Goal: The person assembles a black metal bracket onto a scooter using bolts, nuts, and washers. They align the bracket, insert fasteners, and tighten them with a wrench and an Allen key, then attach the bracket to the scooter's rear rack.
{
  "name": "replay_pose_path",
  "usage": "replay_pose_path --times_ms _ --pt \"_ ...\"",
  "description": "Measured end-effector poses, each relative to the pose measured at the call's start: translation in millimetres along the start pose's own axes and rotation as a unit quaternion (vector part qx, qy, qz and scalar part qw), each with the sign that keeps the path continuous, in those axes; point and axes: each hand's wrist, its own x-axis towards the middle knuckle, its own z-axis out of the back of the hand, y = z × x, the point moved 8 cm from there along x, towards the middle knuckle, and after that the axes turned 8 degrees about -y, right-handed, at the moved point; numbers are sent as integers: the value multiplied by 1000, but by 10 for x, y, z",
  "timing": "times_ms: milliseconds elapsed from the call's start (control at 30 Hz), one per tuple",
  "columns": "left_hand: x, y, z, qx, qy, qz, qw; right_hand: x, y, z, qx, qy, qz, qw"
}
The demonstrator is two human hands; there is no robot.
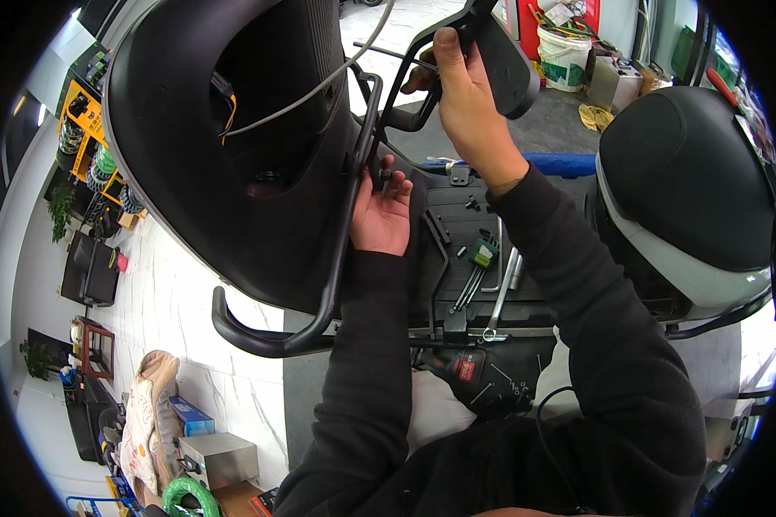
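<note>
A scooter's black front panel [172, 164] with a bent tubular bar [337, 280] stands at my left. My left hand [383, 217] is beside the bar, palm up and fingers curled. A small dark bolt-like piece [385, 175] shows at its fingertips; what it grips is unclear. My right hand [470, 108], raised higher, closes on a black tubular frame [398, 95] with a flat black pad [507, 73]. From its fingers a thin dark rod [388, 52] points left. Below, the footboard [435, 202] bears a green hex key set [483, 254], a combination wrench [500, 297] and a black bracket [440, 258].
The scooter's black seat [685, 177] is at the right. A grey cable [319, 86] crosses the front panel. Near my legs lie a black-and-red tool [467, 369] and loose bolts [500, 372]. A white bucket [564, 59] and a metal case [220, 458] stand on the floor.
</note>
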Motion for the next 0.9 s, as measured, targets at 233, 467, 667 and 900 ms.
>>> replay_pose_path --times_ms 233,467,667,900 --pt "-30 26 -2 -7 3 12 1000 55 -98 33 -1 13 -77 997" --pt "-59 37 -13 -20 11 20 1000 83 -24 9 -23 -37 15 999" --pt "-96 39 -35 15 35 14 999 -27 9 32 16 -53 23 998" --pt "-136 22 -2 52 43 13 998 -244 266 71 -9 -142 59 988"
